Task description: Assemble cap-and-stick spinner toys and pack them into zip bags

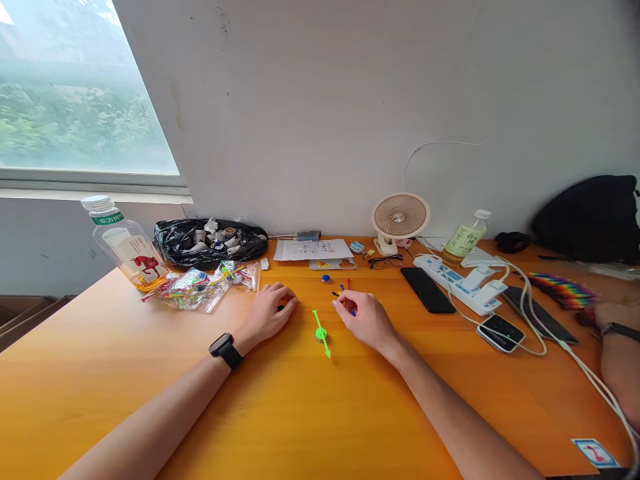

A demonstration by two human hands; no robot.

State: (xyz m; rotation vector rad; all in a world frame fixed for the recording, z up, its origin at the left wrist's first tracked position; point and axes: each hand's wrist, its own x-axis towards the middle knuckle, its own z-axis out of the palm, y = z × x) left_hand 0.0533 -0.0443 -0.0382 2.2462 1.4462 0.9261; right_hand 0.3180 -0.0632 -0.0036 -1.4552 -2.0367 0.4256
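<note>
A bright green arrow-shaped pointer (321, 334) with a round hub sits on a small round base between my hands. Left of it, my left hand (267, 312) rests palm down on the table, its fingers and thumb curled around a small black piece (281, 308) that is mostly covered. My right hand (367, 320) is closed in a pinch to the right of the pointer; whatever its fingertips hold is too small to make out. Small red, blue, yellow and black pieces (349, 285) lie just behind and partly under that hand. A blue round piece (326, 279) lies farther back.
At the left are a large bottle (127, 243), plastic bags of colourful parts (200, 290) and a black bag (165, 243). Papers (313, 250) and a fan (400, 217) stand behind. To the right are a phone (427, 290), a power strip (457, 287), cables and another person's arm (620, 353).
</note>
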